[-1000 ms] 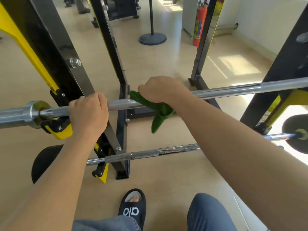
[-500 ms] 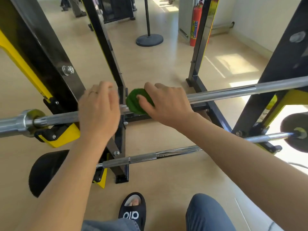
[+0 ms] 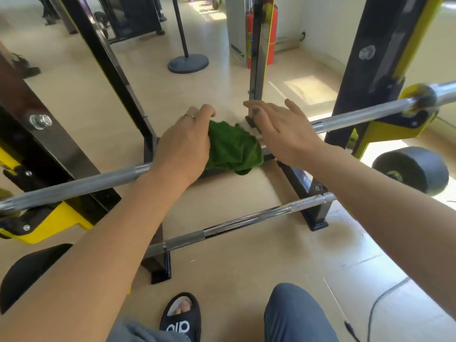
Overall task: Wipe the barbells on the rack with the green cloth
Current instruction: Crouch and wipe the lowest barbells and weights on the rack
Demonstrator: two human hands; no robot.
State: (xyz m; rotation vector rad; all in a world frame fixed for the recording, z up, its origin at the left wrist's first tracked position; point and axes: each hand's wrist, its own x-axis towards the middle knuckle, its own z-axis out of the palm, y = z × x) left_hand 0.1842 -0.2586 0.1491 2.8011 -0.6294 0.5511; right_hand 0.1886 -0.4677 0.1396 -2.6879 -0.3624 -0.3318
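Observation:
The upper barbell [image 3: 98, 183] lies across the rack's yellow hooks, running from lower left to upper right. A green cloth [image 3: 232, 149] is draped over its middle. My left hand [image 3: 182, 146] sits on the bar with its fingers curled over the cloth's left edge, gripping it. My right hand [image 3: 283, 129] is just right of the cloth above the bar, fingers straight and spread, holding nothing. A lower barbell [image 3: 246, 220] rests near the floor with a black plate [image 3: 412, 169] on its right end.
Black and yellow rack uprights [image 3: 375, 70] stand on both sides, with a yellow hook [image 3: 56, 218] at the left. A second black plate [image 3: 29, 272] sits low left. A red fire extinguisher [image 3: 271, 40] and a round stand base [image 3: 188, 62] are behind. My slippered foot [image 3: 180, 317] is below.
The cloth went from my right hand to my left. My left hand slid right along the bar onto it, the cloth now lies spread out, and my right hand opened and drew right.

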